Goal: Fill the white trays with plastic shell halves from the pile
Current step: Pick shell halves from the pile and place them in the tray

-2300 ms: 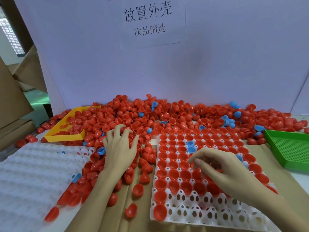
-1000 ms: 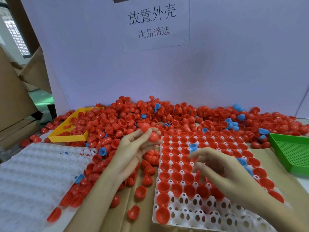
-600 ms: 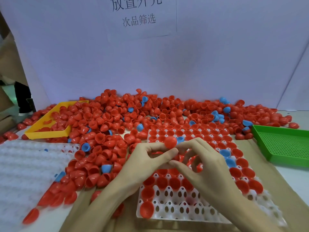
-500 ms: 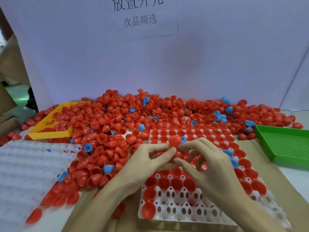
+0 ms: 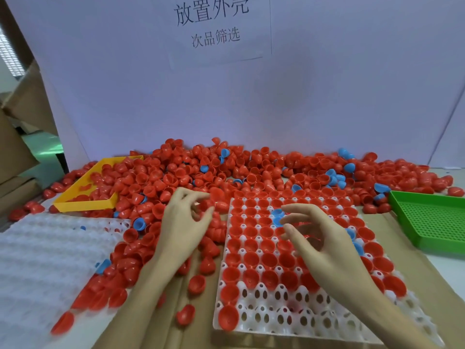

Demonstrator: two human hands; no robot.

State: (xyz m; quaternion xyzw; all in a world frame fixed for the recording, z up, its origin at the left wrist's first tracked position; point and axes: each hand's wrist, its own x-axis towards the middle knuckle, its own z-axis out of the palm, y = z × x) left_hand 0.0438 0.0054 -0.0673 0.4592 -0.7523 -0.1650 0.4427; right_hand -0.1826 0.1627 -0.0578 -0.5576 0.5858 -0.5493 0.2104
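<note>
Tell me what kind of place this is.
Likely a factory sorting or assembly bench: a big pile of red and blue plastic shell halves, a white tray being filled by hand, and a printed work-station sign on the board behind.

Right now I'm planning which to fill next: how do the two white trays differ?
The white tray on the cardboard lies under the right hand with most cells holding shells; only its near rows show bare. The white tray at the left shows almost none seated, and pile shells lie against its right edge. Both are white, many-celled trays.
</note>
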